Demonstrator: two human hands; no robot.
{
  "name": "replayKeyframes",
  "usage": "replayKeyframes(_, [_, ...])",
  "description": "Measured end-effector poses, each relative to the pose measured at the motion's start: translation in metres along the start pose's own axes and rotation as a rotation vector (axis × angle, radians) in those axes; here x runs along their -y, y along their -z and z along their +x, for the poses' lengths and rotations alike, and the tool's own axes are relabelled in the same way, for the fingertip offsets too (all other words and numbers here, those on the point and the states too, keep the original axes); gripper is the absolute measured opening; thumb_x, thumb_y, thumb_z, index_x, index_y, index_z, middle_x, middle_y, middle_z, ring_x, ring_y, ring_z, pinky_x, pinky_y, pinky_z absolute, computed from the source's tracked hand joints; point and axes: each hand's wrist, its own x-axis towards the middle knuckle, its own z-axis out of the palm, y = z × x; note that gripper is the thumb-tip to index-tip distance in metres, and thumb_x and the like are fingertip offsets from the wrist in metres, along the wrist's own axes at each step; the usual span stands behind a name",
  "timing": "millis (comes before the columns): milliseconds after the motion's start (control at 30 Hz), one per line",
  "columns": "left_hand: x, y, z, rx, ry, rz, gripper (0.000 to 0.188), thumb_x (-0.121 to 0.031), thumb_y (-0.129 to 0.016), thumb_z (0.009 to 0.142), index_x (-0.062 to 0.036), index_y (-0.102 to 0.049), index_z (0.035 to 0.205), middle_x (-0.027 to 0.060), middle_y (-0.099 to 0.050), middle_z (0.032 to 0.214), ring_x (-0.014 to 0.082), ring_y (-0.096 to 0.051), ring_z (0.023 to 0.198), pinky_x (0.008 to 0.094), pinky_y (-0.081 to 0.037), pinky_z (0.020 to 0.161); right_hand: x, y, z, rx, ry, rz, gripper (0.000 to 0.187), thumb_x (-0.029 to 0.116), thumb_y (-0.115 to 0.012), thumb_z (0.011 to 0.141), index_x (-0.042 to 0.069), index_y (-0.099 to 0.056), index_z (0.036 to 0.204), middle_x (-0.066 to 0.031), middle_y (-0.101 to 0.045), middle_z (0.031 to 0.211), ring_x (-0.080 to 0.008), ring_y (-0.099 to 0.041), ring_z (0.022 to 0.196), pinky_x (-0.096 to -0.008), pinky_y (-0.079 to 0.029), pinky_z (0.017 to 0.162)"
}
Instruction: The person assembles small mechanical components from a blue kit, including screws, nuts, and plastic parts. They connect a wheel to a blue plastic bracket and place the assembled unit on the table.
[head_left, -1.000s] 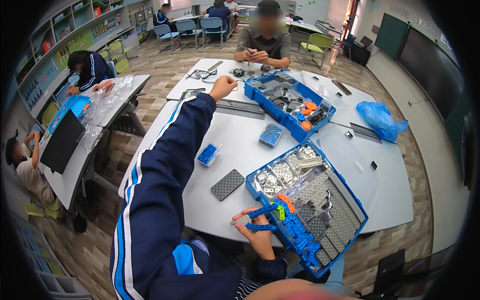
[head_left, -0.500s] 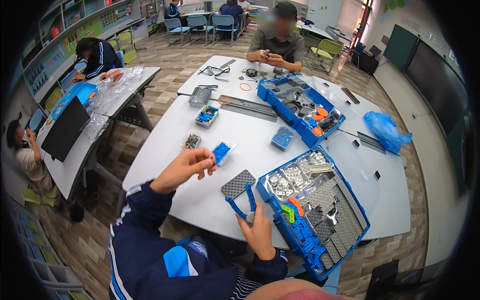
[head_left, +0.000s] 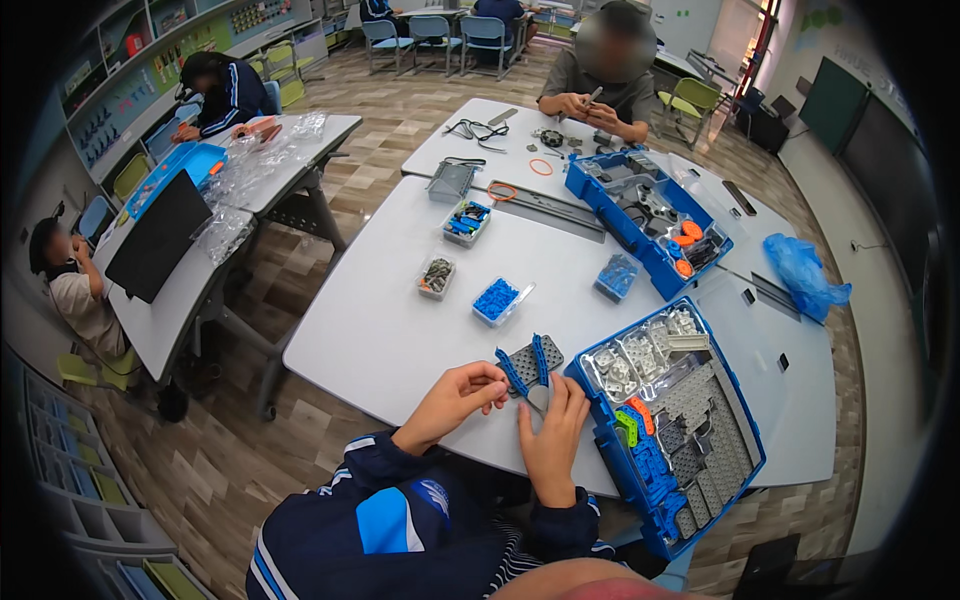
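My right hand (head_left: 556, 438) grips a small assembly by its rounded grey part (head_left: 540, 398). Two blue bent beams (head_left: 508, 368) rise from that part in a V. Just left of it, my left hand (head_left: 455, 402) is closed in a pinch; anything between its fingertips is too small to make out. Behind the beams, a dark grey perforated plate (head_left: 553, 352) lies on the white table, partly covered by them. Farther off stands an open clear box of small blue pieces (head_left: 495, 298), its lid folded to the right.
At my right lies a blue case (head_left: 603, 440) of grey plates and white parts. Another blue case (head_left: 574, 183) stands behind it. Small boxes of grey pieces (head_left: 436, 277) and mixed pieces (head_left: 467, 222) sit left. Across the table, a person (head_left: 600, 100) handles a part.
My left hand has come from beside the box of blue pieces toward the assembly in my right hand. The view has shifted, and the assembly now overlaps the grey plate.
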Motion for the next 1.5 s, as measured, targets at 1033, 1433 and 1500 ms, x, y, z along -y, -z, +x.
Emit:
replayKeyframes(1033, [0.014, -0.004, 0.003, 0.086, 0.089, -0.001, 0.019, -0.012, -0.071, 0.097, 0.0030, -0.069, 0.109, 0.0095, -0.075, 0.099, 0.0123, -0.071, 0.086, 0.0259, -0.058, 0.079, 0.009, 0.008, -0.011, 0.085, -0.254, 0.705, 0.013, -0.002, -0.069, 0.092, -0.007, -0.068, 0.105, -0.0184, -0.076, 0.101, -0.0218, -0.076, 0.091, -0.0312, -0.060, 0.083])
replayKeyframes(1433, [0.012, -0.002, 0.002, 0.109, 0.081, -0.020, 0.021, -0.010, -0.070, 0.097, 0.0043, -0.070, 0.112, 0.0124, -0.075, 0.104, 0.0147, -0.071, 0.090, 0.0274, -0.059, 0.079, 0.009, 0.006, -0.014, 0.087, -0.282, 0.735, 0.012, -0.004, -0.067, 0.094, -0.008, -0.067, 0.104, -0.0180, -0.076, 0.102, -0.0199, -0.076, 0.092, -0.0295, -0.059, 0.084])
replayKeyframes(1500, [0.012, -0.003, 0.001, 0.106, 0.085, -0.025, 0.021, -0.010, -0.070, 0.097, 0.0045, -0.070, 0.112, 0.0127, -0.075, 0.105, 0.0149, -0.071, 0.091, 0.0275, -0.059, 0.079, 0.009, 0.006, -0.015, 0.067, -0.271, 0.742, 0.011, -0.002, -0.069, 0.092, -0.007, -0.068, 0.103, -0.0189, -0.077, 0.102, -0.0226, -0.077, 0.092, -0.0312, -0.060, 0.084])
